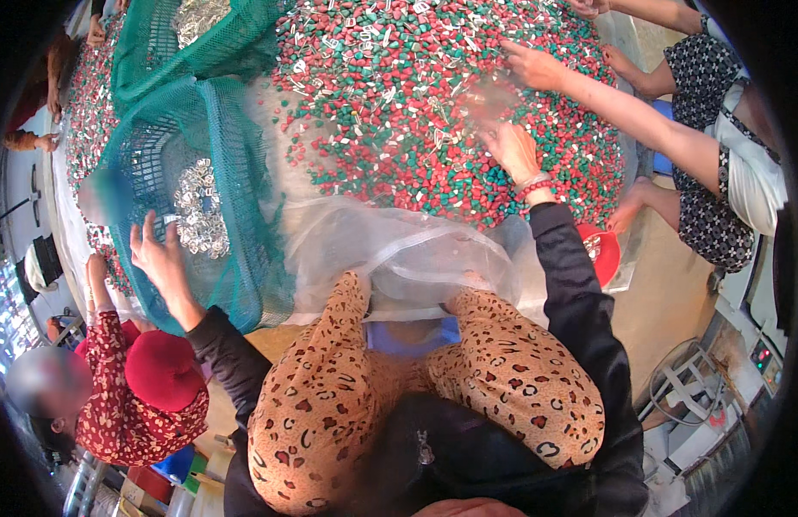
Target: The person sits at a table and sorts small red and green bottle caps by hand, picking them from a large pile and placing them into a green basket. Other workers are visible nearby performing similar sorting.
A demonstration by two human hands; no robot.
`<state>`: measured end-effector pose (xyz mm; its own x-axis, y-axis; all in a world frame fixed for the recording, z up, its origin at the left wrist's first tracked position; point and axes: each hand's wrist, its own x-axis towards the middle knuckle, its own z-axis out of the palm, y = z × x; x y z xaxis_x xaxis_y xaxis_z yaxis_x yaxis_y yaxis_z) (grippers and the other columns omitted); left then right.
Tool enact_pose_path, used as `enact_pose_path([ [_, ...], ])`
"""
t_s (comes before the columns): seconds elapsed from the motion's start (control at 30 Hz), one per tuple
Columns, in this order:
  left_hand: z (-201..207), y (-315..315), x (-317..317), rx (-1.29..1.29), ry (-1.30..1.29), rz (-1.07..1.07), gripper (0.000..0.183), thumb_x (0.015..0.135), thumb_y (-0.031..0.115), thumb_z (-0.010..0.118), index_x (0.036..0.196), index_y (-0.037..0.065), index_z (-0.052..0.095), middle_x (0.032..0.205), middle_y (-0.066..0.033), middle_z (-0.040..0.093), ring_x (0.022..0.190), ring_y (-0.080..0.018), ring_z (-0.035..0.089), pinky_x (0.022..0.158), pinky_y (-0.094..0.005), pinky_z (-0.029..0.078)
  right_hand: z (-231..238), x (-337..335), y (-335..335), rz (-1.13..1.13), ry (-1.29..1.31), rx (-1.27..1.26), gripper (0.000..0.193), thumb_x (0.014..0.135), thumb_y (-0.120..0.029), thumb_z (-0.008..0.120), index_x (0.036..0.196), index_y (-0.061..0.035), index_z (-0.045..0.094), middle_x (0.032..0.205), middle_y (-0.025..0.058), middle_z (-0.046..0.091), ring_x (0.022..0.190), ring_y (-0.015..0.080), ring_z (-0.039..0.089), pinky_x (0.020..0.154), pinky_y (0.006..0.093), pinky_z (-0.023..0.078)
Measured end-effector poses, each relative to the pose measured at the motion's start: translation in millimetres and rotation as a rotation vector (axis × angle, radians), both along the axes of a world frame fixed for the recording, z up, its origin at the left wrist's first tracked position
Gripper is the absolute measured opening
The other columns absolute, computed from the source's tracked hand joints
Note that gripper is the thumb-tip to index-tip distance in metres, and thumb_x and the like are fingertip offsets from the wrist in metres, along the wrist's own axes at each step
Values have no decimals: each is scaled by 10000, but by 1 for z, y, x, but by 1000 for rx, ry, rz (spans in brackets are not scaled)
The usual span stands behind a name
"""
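Observation:
My left hand [161, 263] is over the near left side of a teal basket [251, 233] lined with netting. Its fingers are spread and hold nothing. In that basket lies a heap of small silvery buckle-like pieces [202, 211]. My right hand [513, 153], with a red bead bracelet at the wrist, reaches onto a wide pile of small red, green and white pebble-like pieces [390, 164]. Its fingers are bent together at the pile, and whatever is between them is too small to make out. Pale looped pieces [367, 39] lie scattered through the pile.
A second teal basket [145, 56] with similar pieces stands farther back. A red bowl [599, 257] sits beside my right forearm. Clear plastic sheeting [399, 246] lies before my knees. At right a co-worker's hand [537, 67] reaches over the pile; a person in red [136, 414] sits at left.

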<state>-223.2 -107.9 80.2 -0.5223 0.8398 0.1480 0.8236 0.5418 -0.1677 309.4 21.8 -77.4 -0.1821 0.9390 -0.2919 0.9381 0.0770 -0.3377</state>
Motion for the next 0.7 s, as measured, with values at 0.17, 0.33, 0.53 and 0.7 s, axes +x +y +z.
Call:
enact_pose_path([
  [0.17, -16, 41, 86, 482, -363, -529, 277, 801, 46, 656, 1076, 76, 671, 1088, -109, 622, 1043, -295, 562, 963, -414, 406, -10, -11, 1, -28, -60, -45, 196, 858, -269, 625, 960, -107, 670, 859, 161, 688, 832, 355, 661, 716, 481, 511],
  [0.33, -89, 72, 217, -156, -974, -929, 184, 840, 126, 645, 1006, 45, 650, 937, -137, 641, 895, -327, 622, 772, -392, 504, 3, -23, 1, -206, 52, -80, 186, 839, -285, 645, 890, -105, 650, 786, 128, 684, 769, 318, 669, 663, 442, 505],
  [0.53, -136, 109, 264, -175, -1320, -964, 228, 900, 167, 621, 1076, 22, 633, 913, -113, 675, 818, -240, 660, 711, -352, 529, 24, -52, -16, -400, 796, -211, 175, 823, -182, 729, 899, -28, 696, 752, 6, 684, 681, 60, 595, 629, 237, 469],
  [0.7, -122, 129, 280, -348, -1883, -578, 242, 937, 176, 603, 1081, -18, 627, 899, -90, 677, 763, -143, 654, 668, -270, 537, 44, -48, -21, -416, 904, -288, 188, 854, -171, 699, 973, -26, 703, 843, 29, 706, 744, 85, 632, 682, 248, 499],
])
